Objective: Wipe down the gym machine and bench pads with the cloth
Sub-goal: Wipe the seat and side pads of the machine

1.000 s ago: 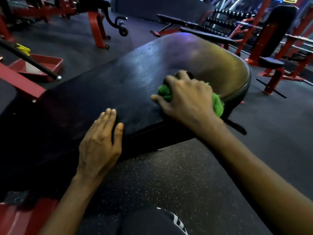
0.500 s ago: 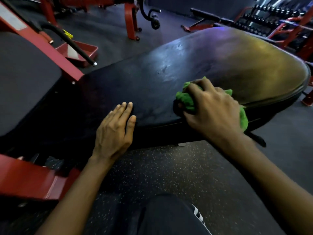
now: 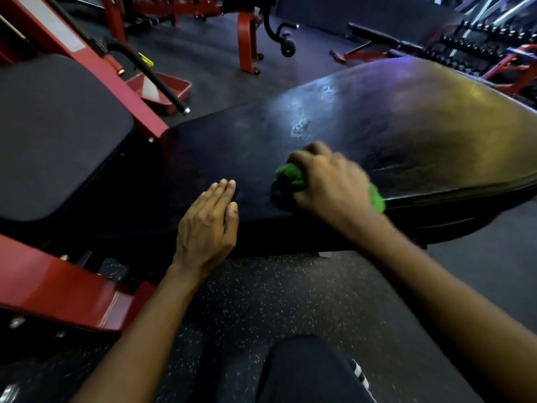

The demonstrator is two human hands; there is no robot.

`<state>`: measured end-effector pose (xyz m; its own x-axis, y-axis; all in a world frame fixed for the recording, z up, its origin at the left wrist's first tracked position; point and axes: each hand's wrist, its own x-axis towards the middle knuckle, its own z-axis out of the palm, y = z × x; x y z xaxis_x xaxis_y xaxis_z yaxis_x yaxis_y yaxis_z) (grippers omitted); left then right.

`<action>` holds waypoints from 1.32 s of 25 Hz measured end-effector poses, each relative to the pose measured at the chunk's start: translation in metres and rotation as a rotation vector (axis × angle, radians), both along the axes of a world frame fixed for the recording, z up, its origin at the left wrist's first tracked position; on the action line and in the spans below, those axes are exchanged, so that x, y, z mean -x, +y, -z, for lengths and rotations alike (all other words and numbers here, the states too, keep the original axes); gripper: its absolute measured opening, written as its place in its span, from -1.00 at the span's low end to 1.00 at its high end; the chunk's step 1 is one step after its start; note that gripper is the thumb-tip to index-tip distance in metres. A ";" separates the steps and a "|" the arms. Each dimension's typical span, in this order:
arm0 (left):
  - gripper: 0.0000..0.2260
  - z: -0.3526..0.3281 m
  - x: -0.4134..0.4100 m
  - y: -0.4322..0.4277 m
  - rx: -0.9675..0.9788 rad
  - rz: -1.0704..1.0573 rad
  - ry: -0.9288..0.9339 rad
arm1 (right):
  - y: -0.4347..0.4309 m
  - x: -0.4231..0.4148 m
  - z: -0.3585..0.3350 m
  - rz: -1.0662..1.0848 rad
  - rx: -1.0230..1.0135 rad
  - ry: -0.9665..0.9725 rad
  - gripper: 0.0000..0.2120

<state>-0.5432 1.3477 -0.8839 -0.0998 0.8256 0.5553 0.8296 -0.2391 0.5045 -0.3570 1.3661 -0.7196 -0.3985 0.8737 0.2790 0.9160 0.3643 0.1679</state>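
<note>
**Hands and cloth on the padded surface**

The right hand [image 3: 328, 184], slightly blurred, curls its fingers over a bunched green cloth [image 3: 290, 174] and presses it onto the near edge of the black padded surface [image 3: 392, 126]. The cloth shows at the fingertips and again by the wrist. The left hand [image 3: 207, 222] lies flat, fingers straight and together, holding nothing, near the cloth on the same edge. A second dark pad [image 3: 58, 135] sits at left above a red frame [image 3: 58, 289]. The speckled floor [image 3: 290, 301] lies below.
</note>
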 end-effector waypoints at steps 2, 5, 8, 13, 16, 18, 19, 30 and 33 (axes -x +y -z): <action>-0.48 0.003 0.007 -0.003 0.013 -0.008 -0.007 | 0.019 -0.010 -0.014 0.125 -0.003 0.063 -0.54; -0.49 0.016 0.027 -0.006 0.031 -0.042 -0.002 | 0.040 0.020 0.001 0.151 -0.024 0.047 -0.59; -0.48 0.022 0.034 -0.004 0.035 -0.062 -0.002 | 0.042 0.071 0.029 0.033 0.048 0.006 -0.54; -0.48 0.021 0.031 -0.003 0.021 -0.079 -0.035 | 0.039 0.066 0.018 -0.088 0.197 0.003 -0.58; -0.50 0.021 0.030 -0.004 0.007 -0.100 -0.047 | 0.051 0.009 -0.016 0.113 0.128 0.057 -0.60; -0.50 0.021 0.028 -0.004 0.009 -0.096 -0.052 | 0.055 -0.005 -0.020 0.240 0.036 0.094 -0.61; -0.50 0.021 0.029 -0.004 0.012 -0.095 -0.057 | 0.054 0.003 -0.014 0.256 0.008 0.070 -0.60; -0.44 0.016 0.032 -0.008 0.082 -0.062 -0.059 | 0.053 0.047 0.002 0.018 0.257 0.058 -0.57; -0.43 0.015 0.033 -0.009 0.083 -0.061 -0.092 | 0.061 0.012 -0.016 0.226 0.103 0.126 -0.55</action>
